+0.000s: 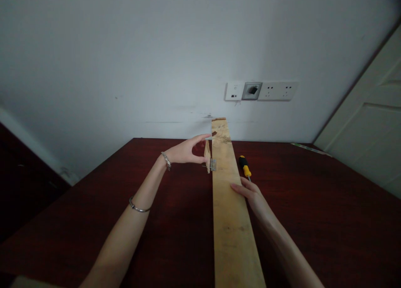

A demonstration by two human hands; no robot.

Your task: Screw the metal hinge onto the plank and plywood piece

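Observation:
A long pale wooden plank runs away from me towards the wall. A small metal hinge sits on its left edge, joined to a small, rough-edged wood piece that stands out at the left. My left hand is beside this piece, thumb and forefinger spread wide; the thumb touches the piece and the forefinger reaches the plank's edge. Its other fingers are mostly hidden. My right hand grips the plank's right edge, with a digit resting on the top face. A yellow-and-black screwdriver lies just beyond it.
The dark red tabletop meets a white wall at the back. Wall sockets are set above the table, right of the plank's far end. A pale panelled door stands at the right, near a thin strip on the table.

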